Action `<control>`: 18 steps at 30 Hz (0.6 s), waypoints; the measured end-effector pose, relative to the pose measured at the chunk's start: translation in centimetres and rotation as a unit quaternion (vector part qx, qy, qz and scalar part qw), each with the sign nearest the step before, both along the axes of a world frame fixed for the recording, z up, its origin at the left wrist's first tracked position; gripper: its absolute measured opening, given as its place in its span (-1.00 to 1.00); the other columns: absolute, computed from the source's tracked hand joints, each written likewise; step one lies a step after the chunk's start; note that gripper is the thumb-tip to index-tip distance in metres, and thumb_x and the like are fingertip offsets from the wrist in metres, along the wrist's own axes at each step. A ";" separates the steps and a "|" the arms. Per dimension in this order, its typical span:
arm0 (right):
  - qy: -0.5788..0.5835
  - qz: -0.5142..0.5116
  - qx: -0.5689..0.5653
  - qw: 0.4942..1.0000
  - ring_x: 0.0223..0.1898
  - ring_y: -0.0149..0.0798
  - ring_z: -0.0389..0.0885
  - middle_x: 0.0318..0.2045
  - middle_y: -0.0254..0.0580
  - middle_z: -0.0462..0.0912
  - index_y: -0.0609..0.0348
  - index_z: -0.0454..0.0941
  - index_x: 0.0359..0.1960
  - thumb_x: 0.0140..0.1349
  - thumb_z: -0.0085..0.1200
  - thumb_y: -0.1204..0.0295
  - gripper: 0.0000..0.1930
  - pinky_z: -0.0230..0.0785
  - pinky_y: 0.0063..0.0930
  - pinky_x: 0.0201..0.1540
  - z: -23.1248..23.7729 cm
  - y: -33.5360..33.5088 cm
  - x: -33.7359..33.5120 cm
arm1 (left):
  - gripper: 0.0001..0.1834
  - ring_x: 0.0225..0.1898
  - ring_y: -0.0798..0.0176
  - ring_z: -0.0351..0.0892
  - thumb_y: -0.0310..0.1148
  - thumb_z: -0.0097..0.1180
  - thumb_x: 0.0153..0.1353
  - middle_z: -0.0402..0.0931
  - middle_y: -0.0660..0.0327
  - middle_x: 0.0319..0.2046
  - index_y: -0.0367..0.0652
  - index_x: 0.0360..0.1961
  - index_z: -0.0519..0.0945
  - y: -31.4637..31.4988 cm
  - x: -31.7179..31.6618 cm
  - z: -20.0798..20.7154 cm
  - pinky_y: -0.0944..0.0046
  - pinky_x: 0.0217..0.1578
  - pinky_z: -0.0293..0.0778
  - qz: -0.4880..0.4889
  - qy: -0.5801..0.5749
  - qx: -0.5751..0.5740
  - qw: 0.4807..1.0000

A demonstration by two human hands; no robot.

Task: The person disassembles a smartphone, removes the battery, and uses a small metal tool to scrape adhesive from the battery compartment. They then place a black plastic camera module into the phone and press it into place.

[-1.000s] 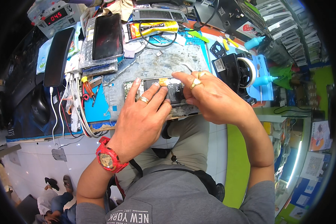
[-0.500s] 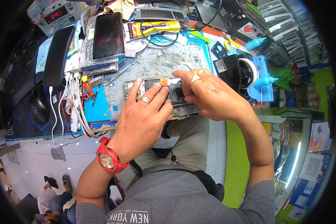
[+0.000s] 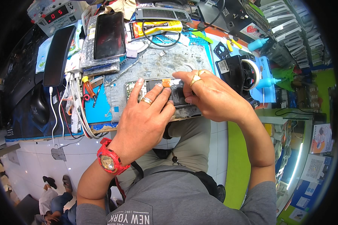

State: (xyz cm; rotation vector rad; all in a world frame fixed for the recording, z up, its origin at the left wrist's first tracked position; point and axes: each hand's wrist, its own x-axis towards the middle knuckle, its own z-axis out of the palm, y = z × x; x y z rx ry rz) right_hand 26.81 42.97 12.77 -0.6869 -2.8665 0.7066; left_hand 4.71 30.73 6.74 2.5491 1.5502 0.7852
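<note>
An opened smartphone (image 3: 178, 93) lies on the worn grey mat, its black battery and part of its circuit board bare. A small orange strip (image 3: 166, 83) shows near its far edge. My left hand (image 3: 146, 108) rests over the phone's left and middle part, fingers stretched out and fingertips on its inside. At the phone's right end my right hand (image 3: 210, 93) is closed, with the index finger bent along the far edge and the thumb over the battery. Whatever its fingers pinch is hidden beneath them.
Beyond the phone lie a grey mat (image 3: 146, 63), a dark tablet-like screen (image 3: 109, 35) and a yellow tube (image 3: 165, 27). White cables (image 3: 73, 97) and a small screwdriver (image 3: 88, 86) are at left. A black tape dispenser (image 3: 229, 71) and light-blue bottles (image 3: 266, 82) stand at right.
Both hands keep almost the same place on the phone. The whole view has shifted very slightly, and the red display at the back left reads differently.
</note>
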 end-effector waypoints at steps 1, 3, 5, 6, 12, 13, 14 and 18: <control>0.003 0.000 0.007 1.000 -0.13 0.28 0.68 -0.23 0.14 0.73 0.46 0.43 0.37 0.19 0.29 0.71 -0.35 0.46 0.09 -0.02 0.0 0.0 0.0 | -0.75 0.40 0.00 0.62 -0.39 0.23 0.30 0.72 0.01 0.23 -0.18 -0.03 0.73 0.0 0.0 0.0 -0.43 0.56 0.23 -0.001 -0.001 0.001 1.000; 0.011 0.002 0.019 1.000 -0.14 0.28 0.68 -0.24 0.13 0.73 0.46 0.44 0.36 0.20 0.29 0.71 -0.36 0.46 0.09 -0.03 -0.2 0.0 -0.1 | -0.75 0.40 0.00 0.63 -0.39 0.23 0.30 0.72 0.01 0.23 -0.18 -0.03 0.73 0.0 0.0 0.1 -0.43 0.56 0.23 -0.002 -0.002 0.001 1.000; 0.008 0.001 0.022 1.000 -0.13 0.29 0.68 -0.23 0.14 0.73 0.45 0.44 0.36 0.20 0.29 0.70 -0.37 0.46 0.09 -0.02 -0.2 0.0 -0.1 | -0.70 0.43 0.01 0.58 -0.31 0.34 0.32 0.69 0.06 0.27 -0.18 0.03 0.74 -0.1 -0.1 0.0 -0.44 0.57 0.19 -0.004 0.014 -0.012 1.000; 0.005 0.001 0.022 1.000 -0.12 0.29 0.68 -0.22 0.14 0.73 0.45 0.44 0.36 0.20 0.29 0.70 -0.37 0.46 0.09 -0.02 -0.2 0.0 -0.1 | -0.66 0.45 0.02 0.55 -0.27 0.40 0.33 0.67 0.08 0.29 -0.17 0.07 0.74 -0.1 -0.2 0.0 -0.45 0.57 0.17 -0.006 0.021 -0.020 1.000; 0.003 0.005 0.040 0.999 -0.08 0.30 0.68 -0.17 0.19 0.73 0.42 0.45 0.37 0.22 0.30 0.67 -0.36 0.45 0.09 0.02 -0.4 0.0 -0.1 | -0.76 0.40 0.00 0.62 -0.38 0.22 0.31 0.72 0.00 0.23 -0.19 -0.03 0.73 0.0 0.0 0.1 -0.43 0.56 0.23 0.001 -0.007 -0.001 1.000; -0.001 0.007 0.045 0.999 -0.08 0.29 0.68 -0.19 0.19 0.73 0.42 0.45 0.37 0.22 0.30 0.66 -0.37 0.45 0.08 0.01 -0.4 0.0 -0.1 | -0.76 0.40 0.00 0.62 -0.38 0.22 0.31 0.72 0.00 0.23 -0.19 -0.03 0.72 0.0 0.0 0.1 -0.43 0.56 0.23 0.001 -0.006 -0.002 1.000; -0.006 0.008 0.050 0.999 -0.08 0.29 0.68 -0.20 0.18 0.73 0.42 0.45 0.37 0.23 0.30 0.65 -0.37 0.45 0.07 0.00 -0.4 0.0 -0.1 | -0.76 0.40 0.00 0.62 -0.38 0.22 0.31 0.72 0.00 0.23 -0.19 -0.03 0.72 0.0 0.0 0.1 -0.43 0.56 0.23 0.000 -0.005 -0.002 1.000; -0.028 0.013 0.065 0.997 -0.09 0.26 0.68 -0.25 0.15 0.74 0.43 0.47 0.35 0.23 0.33 0.61 -0.38 0.44 0.03 -0.03 -0.1 -0.2 -0.3 | -0.75 0.40 0.00 0.62 -0.38 0.22 0.31 0.72 -0.01 0.23 -0.19 -0.03 0.72 0.0 0.0 0.2 -0.43 0.56 0.23 -0.002 -0.003 -0.002 1.000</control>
